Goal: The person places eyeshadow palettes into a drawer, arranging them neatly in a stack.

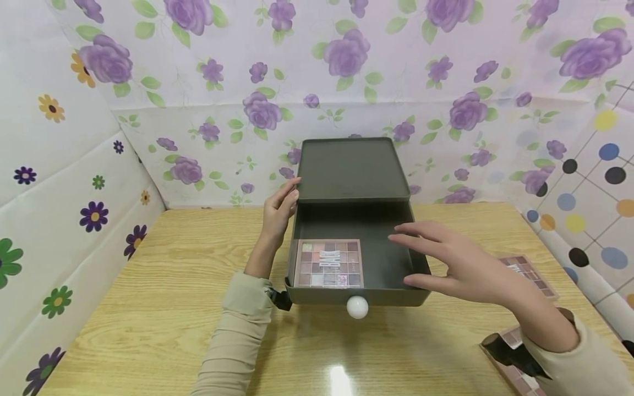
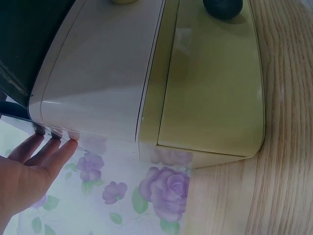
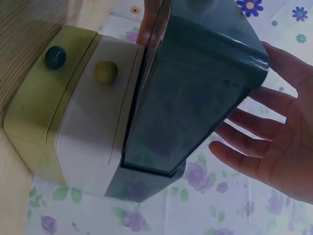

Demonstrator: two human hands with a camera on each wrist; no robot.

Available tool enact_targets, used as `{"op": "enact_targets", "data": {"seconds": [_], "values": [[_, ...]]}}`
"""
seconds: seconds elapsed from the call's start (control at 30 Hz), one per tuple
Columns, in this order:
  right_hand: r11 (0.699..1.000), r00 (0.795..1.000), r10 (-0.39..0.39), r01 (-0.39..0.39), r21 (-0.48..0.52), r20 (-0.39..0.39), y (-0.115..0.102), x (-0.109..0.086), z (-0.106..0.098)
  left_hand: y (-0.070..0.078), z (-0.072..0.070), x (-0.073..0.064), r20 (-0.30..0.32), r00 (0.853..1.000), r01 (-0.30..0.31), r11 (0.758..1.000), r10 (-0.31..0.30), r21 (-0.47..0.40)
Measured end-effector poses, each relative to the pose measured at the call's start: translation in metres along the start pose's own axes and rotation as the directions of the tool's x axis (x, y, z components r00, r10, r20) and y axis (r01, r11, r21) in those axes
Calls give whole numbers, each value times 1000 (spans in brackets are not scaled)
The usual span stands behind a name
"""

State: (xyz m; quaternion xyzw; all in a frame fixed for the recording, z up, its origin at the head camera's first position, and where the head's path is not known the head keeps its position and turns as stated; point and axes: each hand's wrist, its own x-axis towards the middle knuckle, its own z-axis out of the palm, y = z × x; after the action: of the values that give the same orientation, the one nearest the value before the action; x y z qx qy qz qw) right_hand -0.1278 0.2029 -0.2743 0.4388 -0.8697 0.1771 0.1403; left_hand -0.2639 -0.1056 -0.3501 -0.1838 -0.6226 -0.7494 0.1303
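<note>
A small chest of drawers stands with its dark green top drawer (image 1: 317, 297) pulled out under the dark lid (image 1: 351, 168). Inside the drawer, at the left front, lies an eyeshadow palette (image 1: 329, 264). My left hand (image 1: 279, 212) touches the chest's left side near the lid, its fingers fairly straight in the left wrist view. Over the drawer's right edge is my right hand (image 1: 460, 264), fingers spread and holding nothing. The right wrist view shows the white middle drawer (image 3: 93, 98) and yellow-green bottom drawer (image 3: 29, 110) closed beneath.
A second eyeshadow palette (image 1: 532, 272) lies on the wooden table (image 1: 188, 275) at the right. Nearer the front, another palette (image 1: 527, 379) is partly hidden by my right wrist. A flowered cloth (image 1: 218, 143) hangs behind the chest. A white knob (image 1: 357, 307) sticks out from the drawer front.
</note>
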Motion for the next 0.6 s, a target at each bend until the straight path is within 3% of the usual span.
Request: {"op": "enact_targets", "data": {"seconds": [0.3, 0.6], "values": [[999, 998, 37, -36, 19, -46, 3, -21, 1, -2, 1, 0, 12, 996, -86, 996, 86, -39], [986, 985, 158, -153, 72, -67, 12, -44, 8, -2, 2, 1, -13, 998, -59, 998, 59, -27]]}}
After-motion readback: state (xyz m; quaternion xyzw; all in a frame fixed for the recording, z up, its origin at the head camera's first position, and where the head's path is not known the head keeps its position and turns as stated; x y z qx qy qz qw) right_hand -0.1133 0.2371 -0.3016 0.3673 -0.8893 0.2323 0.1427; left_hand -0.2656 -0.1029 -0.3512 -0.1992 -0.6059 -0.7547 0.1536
